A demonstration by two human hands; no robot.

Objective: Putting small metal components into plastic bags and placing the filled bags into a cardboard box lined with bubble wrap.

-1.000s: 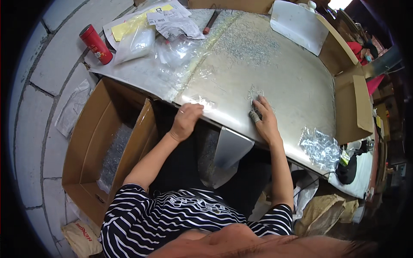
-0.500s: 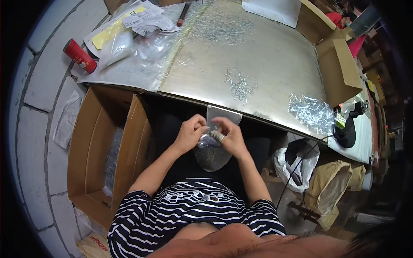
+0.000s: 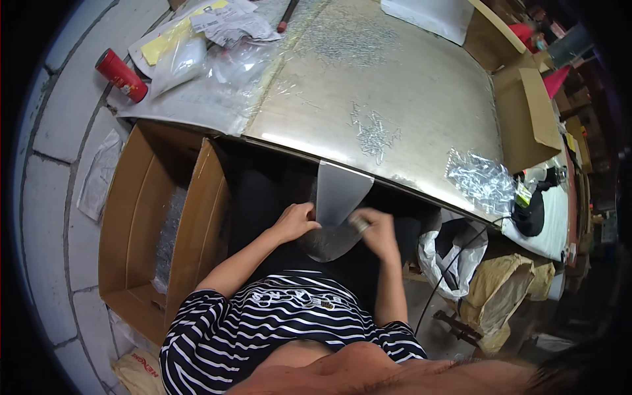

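A grey curved sheet hangs from the table's front edge and bends into a rounded, trough-like lower end over my lap. My left hand is at its left side, thumb and fingertips pinched together beside the sheet. Whatever they hold, if anything, is hidden. To the right of the sheet, my right hand is smeared by motion, with a pale wrap on one finger. On the metal tabletop above lie a small pile of thin metal pins and a wider spread of similar pieces.
An open cardboard box with clear plastic packs stands at my left. A filled clear bag lies at the table's right corner, near a cardboard box. A red can and plastic bags are at the far left.
My hands have parted from over the sheet, the right moving right and down, the left slightly left and down. The small clear plastic thing between them no longer shows.
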